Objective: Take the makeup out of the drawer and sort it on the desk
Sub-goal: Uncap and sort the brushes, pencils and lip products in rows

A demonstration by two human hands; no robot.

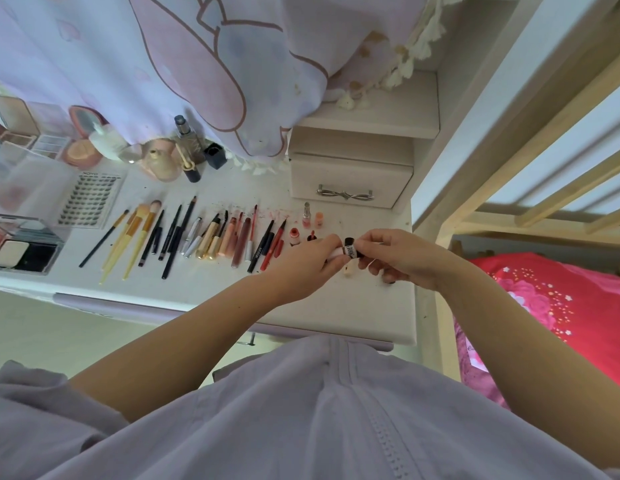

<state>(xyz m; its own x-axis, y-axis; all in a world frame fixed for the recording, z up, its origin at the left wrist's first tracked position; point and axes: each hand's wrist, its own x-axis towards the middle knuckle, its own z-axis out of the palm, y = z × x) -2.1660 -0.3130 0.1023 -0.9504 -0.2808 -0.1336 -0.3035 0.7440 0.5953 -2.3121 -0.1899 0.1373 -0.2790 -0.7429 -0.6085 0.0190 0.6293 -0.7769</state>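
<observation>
We grip a small tube (350,250) with both hands, left hand (308,263) and right hand (402,259). Brushes and pencils (184,233) lie in a row on the desk (336,306).

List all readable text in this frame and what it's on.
"NOVO": top edge of the false-lash card.
White label on the small black tube held by both hands: dark print, too blurred to read.
Black pen in the row: white lettering along the barrel, too small to read.
Dark bottle at the back: large pale letters, not legible.

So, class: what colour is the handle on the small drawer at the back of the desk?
Silver, bow-shaped handle; clearest in the head view.
</observation>
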